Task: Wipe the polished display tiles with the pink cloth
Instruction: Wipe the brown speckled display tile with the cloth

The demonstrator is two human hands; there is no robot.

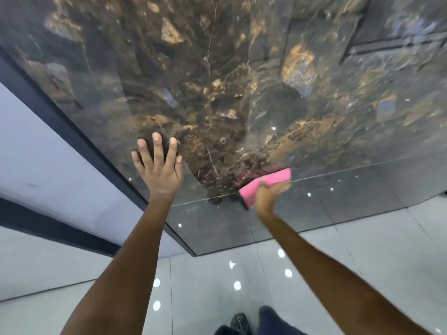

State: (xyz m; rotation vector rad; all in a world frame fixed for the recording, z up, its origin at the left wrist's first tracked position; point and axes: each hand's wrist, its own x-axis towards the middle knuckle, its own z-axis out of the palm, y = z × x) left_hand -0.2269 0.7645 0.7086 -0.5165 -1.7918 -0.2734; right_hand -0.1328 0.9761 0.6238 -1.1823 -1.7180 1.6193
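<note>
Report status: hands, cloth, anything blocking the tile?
Left hand open, flat on the marbled display tile. Right hand grips the pink cloth at the tile's lower seam. Nothing blocking.

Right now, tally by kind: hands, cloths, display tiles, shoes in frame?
Hands: 2, left hand flat on the marbled tile, right hand gripping the cloth
Pink cloth: 1
Display tiles: 2, brown marbled tile above, dark grey tile below the seam
Shoes: 1, a black perforated shoe
Total: 6
</note>
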